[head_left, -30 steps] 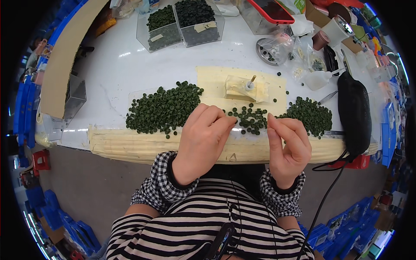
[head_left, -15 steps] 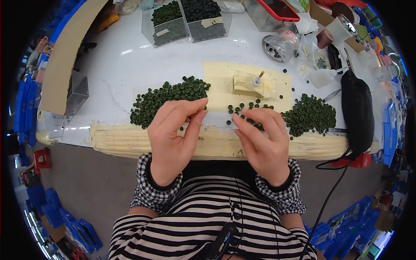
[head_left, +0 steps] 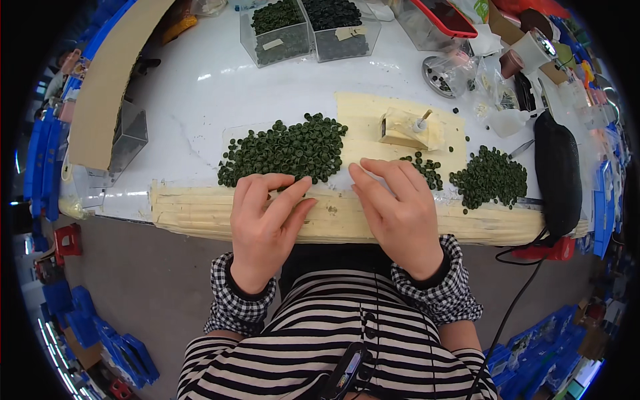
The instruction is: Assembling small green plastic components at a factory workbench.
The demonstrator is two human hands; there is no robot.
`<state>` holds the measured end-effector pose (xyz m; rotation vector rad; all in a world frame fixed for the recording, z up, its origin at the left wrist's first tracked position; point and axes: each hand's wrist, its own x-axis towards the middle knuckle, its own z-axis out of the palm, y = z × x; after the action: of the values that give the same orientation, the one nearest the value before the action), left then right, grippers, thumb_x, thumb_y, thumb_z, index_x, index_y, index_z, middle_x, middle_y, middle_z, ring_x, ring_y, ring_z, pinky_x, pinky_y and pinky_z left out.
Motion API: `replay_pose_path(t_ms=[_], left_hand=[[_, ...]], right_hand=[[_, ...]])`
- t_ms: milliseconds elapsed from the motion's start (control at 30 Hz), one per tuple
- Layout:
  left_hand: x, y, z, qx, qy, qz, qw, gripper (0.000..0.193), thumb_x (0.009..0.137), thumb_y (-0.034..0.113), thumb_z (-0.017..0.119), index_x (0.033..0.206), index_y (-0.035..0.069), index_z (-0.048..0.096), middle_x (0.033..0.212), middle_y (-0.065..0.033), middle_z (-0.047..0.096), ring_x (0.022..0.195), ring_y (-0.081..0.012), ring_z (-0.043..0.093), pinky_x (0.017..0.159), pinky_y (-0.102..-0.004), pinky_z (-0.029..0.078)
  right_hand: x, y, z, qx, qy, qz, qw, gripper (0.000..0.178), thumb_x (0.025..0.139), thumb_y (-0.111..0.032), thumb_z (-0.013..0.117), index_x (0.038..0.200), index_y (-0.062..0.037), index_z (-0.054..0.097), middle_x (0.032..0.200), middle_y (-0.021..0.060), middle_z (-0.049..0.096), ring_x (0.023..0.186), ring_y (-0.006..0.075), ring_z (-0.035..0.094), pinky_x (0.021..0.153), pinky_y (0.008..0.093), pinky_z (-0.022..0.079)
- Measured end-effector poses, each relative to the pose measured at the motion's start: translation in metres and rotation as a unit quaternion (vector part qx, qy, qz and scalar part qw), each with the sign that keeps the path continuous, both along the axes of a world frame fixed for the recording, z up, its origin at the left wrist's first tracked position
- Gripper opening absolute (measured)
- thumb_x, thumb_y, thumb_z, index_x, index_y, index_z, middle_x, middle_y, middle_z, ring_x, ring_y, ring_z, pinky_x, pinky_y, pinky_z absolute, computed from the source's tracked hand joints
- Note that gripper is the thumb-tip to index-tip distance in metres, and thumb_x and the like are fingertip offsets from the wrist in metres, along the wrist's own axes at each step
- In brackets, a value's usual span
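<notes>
Small, round, dark green cup-shaped pieces lie heaped in a large pile (head_left: 283,150) left of centre. My left hand (head_left: 260,217) is at the near edge of this pile, its index fingertip against the lowest pieces. Its thumb sits apart from that finger, with nothing visible between them. To the right, my right hand (head_left: 400,213) hovers over the table's front, fingers curved leftward and thumb tip apart; I see no piece in it. Beyond its knuckles lies a small cluster of green pieces (head_left: 427,170). A denser pile of small green pieces (head_left: 490,177) lies farther right.
A cream block with an upright peg (head_left: 403,130) stands behind my right hand. Two clear bins (head_left: 283,47) of green and black pieces stand at the back. A black padded object (head_left: 557,173) with a cable lies right; cardboard (head_left: 110,87) stands left. Padding (head_left: 200,210) covers the front edge.
Both hands have drawn back toward the front edge. My left finger and thumb have parted and come down to the pile's near edge. The view has shifted slightly.
</notes>
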<state>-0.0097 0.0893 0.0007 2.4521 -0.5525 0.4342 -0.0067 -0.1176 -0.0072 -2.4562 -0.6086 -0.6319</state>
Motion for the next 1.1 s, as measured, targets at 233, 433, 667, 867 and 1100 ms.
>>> replay_pose_path(t_ms=[233,433,667,867,1100], left_hand=[[0.018,-0.007,-0.002,0.049,-0.07,-0.029,0.996,0.027,0.075,0.009,0.076,0.101,0.008,0.069,0.114,-0.0067,0.063,0.114,-0.0287,0.055,0.093,-0.0424,0.04],[0.018,-0.002,-0.007,0.059,-0.076,-0.019,0.995,0.022,0.076,0.007,0.075,0.097,0.007,0.069,0.111,-0.0055,0.066,0.116,-0.0272,0.055,0.097,-0.0419,0.037],[0.018,-0.005,-0.005,0.003,-0.098,0.006,0.995,0.023,0.077,0.0,0.073,0.099,0.004,0.07,0.109,-0.0071,0.068,0.113,-0.0274,0.056,0.094,-0.0377,0.043],[0.009,-0.015,-0.001,-0.314,0.042,-0.034,0.948,0.025,0.085,-0.004,0.066,0.11,0.0,0.066,0.111,-0.0106,0.066,0.104,-0.0209,0.059,0.09,-0.031,0.046],[0.009,-0.02,0.002,-0.43,0.133,-0.061,0.891,0.03,0.098,0.006,0.052,0.126,-0.005,0.054,0.122,-0.0143,0.062,0.11,-0.0172,0.057,0.097,-0.0307,0.044]], right_hand=[[0.014,0.026,-0.007,-0.023,0.011,0.027,0.999,0.039,0.073,-0.005,0.061,0.112,0.0027,0.063,0.102,0.0146,0.063,0.091,0.025,0.057,0.076,0.0327,0.052],[0.011,0.023,-0.005,0.006,0.043,0.027,0.999,0.031,0.073,-0.002,0.06,0.104,0.0016,0.063,0.097,0.0115,0.062,0.087,0.0247,0.058,0.074,0.0323,0.052],[0.011,0.015,0.004,0.024,0.083,0.029,0.996,0.021,0.073,0.001,0.06,0.093,-0.0003,0.059,0.088,0.0112,0.058,0.085,0.0266,0.058,0.073,0.0336,0.051],[0.015,0.017,0.005,0.063,0.075,0.047,0.994,0.02,0.073,0.001,0.06,0.092,-0.0012,0.058,0.086,0.011,0.057,0.084,0.0273,0.058,0.071,0.0342,0.051],[0.018,0.021,0.004,0.055,0.078,0.051,0.994,0.02,0.073,0.001,0.062,0.092,-0.0022,0.058,0.086,0.0098,0.057,0.082,0.0271,0.059,0.069,0.0352,0.05]])
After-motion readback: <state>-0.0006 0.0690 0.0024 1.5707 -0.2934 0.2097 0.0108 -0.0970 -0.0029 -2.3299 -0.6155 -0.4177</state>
